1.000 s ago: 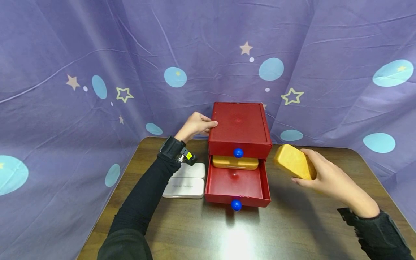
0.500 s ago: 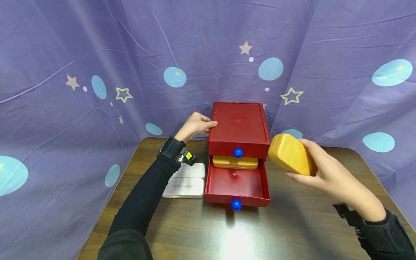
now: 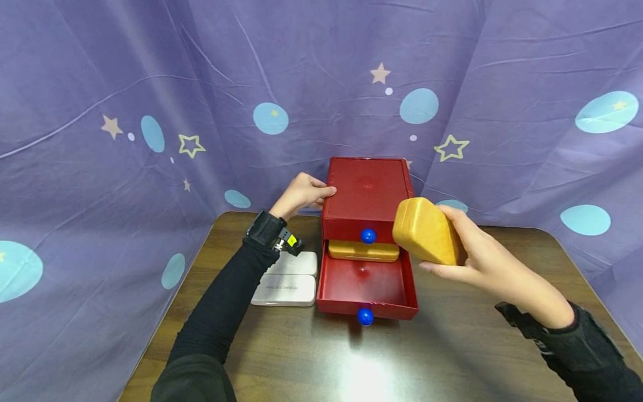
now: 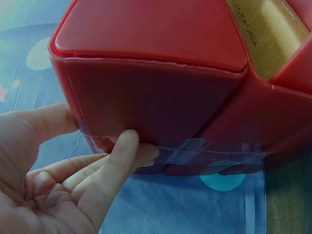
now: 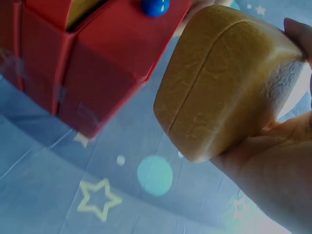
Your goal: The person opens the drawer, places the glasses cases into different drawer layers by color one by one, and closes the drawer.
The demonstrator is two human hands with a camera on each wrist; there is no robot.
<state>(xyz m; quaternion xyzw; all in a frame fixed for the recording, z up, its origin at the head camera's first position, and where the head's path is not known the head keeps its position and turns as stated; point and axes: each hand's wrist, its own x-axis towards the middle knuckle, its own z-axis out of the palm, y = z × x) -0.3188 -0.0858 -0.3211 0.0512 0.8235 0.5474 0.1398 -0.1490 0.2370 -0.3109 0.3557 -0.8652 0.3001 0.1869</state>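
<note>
My left hand (image 3: pixel 305 195) holds the rear left edge of a red two-drawer box (image 3: pixel 369 187), thumb and fingertips against its side. Its fingers (image 4: pixel 90 183) show beside the box's corner in the left wrist view. The lower drawer (image 3: pixel 363 282) is pulled out, with a gold case (image 3: pixel 364 251) lying at its back. My right hand (image 3: pixel 474 251) grips a chunky yellow case (image 3: pixel 427 231) with rounded edges, thumb below and fingers over the far side. A seam runs along this case (image 5: pixel 209 83) in the right wrist view. It overlaps the box's front right corner in the head view.
Two white cases (image 3: pixel 283 290) lie left of the drawer box on the wooden table (image 3: pixel 281 357). Blue knobs stick out from the upper drawer (image 3: pixel 341 230) and the lower one. A purple curtain (image 3: pixel 321 72) with stars hangs close behind.
My right hand has carried the yellow case leftward and up, from right of the box to its front right corner. My left hand and the box have stayed in place.
</note>
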